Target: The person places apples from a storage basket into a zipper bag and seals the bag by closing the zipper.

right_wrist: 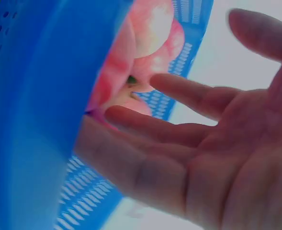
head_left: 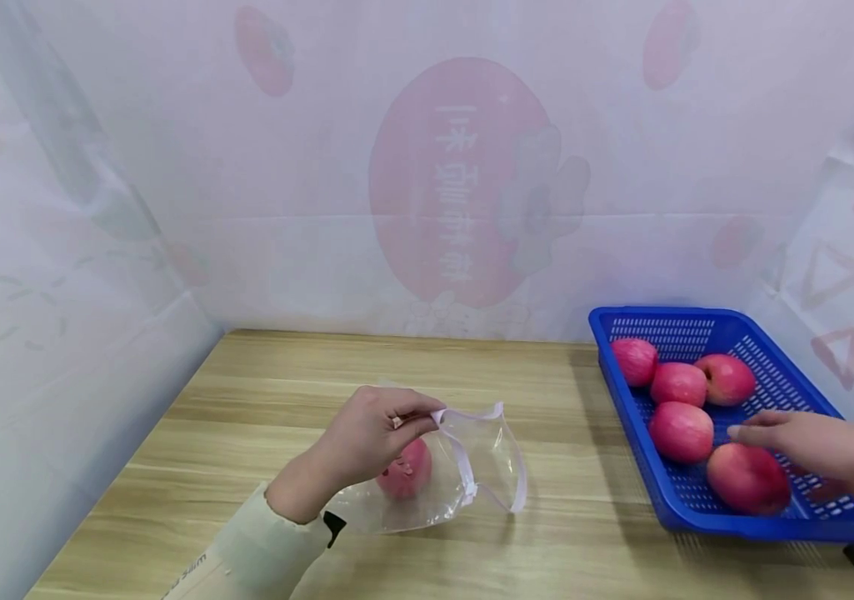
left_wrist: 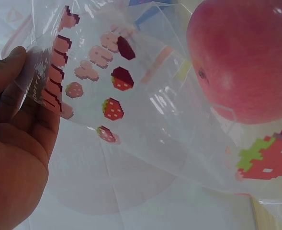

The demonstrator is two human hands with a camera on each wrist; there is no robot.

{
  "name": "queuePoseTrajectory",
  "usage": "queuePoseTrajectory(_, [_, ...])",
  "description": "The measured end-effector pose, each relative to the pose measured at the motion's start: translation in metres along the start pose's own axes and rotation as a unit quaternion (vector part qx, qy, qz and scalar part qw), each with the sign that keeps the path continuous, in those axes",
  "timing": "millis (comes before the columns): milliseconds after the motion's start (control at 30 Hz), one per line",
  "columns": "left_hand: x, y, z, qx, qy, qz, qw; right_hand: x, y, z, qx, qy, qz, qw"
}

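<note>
Clear zip bag (head_left: 464,471) printed with strawberries lies low in the centre of the frame on the wooden table (head_left: 262,400), one red apple (head_left: 406,469) inside; the left hand (head_left: 367,437) pinches its upper rim, lifting the mouth wide. At lower right, the right hand (head_left: 809,446) hovers with fingers spread, gripping nothing, over the nearest apple (head_left: 747,477) in the blue basket (head_left: 621,400)

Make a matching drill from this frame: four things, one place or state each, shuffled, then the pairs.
Things:
1. left hand
2. right hand
3. blue basket
4. clear bag

States:
A. holds five apples
B. lies on the table with one apple inside
C. open, over the basket's apples
D. pinches the bag's rim

Pairs: 1-D, 2-C, 3-A, 4-B
</note>
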State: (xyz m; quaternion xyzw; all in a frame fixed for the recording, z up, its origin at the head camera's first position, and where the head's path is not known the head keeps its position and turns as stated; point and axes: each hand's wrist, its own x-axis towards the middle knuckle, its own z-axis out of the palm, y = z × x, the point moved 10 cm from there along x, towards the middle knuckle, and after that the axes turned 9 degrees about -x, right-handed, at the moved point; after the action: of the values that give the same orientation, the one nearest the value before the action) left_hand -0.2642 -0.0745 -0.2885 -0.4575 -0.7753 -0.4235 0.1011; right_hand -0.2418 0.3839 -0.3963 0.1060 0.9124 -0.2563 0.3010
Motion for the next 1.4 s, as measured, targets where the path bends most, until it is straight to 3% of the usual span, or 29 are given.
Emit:
queuePoseTrajectory(200, [0.0,-0.001,0.0,-0.002,0.0,0.001,1.0,0.01,0.017,0.005,0.136,-0.037,0.032,0.99])
queuePoseTrajectory(333, [-0.001,-0.003,0.001,-0.004,-0.002,0.0,1.0,0.017,0.021,0.012,0.181,-0.051,0.033,0.982])
queuePoseTrajectory(667, [-0.002,-0.005,0.002,-0.006,-0.001,-0.004,1.0,0.03,0.011,0.03,0.131,-0.072,-0.002,0.989])
queuePoseTrajectory(1033, [-0.001,-0.004,0.001,-0.007,-0.002,-0.01,0.9999,0.029,-0.009,0.046,0.163,-0.076,-0.034,0.983])
queuePoseTrajectory(1400, [-0.001,-0.003,0.001,-0.012,-0.003,-0.004,0.9999,0.031,-0.003,0.04,0.138,-0.062,-0.011,0.988])
